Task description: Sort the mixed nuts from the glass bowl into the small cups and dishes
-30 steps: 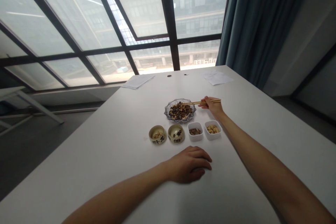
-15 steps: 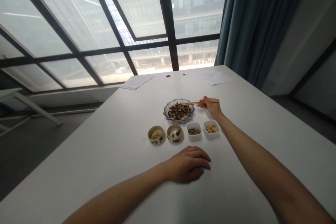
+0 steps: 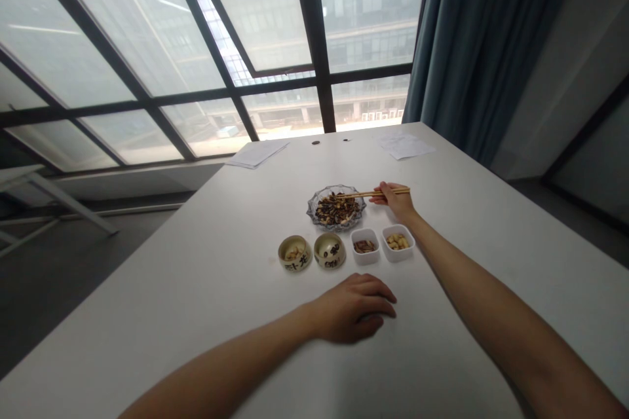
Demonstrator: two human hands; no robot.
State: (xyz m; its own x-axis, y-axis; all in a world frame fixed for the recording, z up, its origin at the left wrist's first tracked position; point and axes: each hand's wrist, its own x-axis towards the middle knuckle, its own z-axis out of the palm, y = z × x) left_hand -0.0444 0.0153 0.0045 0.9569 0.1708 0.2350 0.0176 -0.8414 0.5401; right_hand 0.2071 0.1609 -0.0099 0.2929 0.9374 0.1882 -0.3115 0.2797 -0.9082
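Right hand [image 3: 393,200]: your fingers grip wooden chopsticks [image 3: 366,194]; tips over glass plate [image 3: 339,226];
Left hand [image 3: 354,308]: your fingers curl loosely, empty, on white table [image 3: 196,288];

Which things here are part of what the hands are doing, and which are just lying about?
Part of it: right hand holding wooden chopsticks, tips over a glass plate of dark seeds; left hand resting on the white table; two small ceramic bowls; two white square dishes.
Just lying about: two paper sheets; blue curtain.
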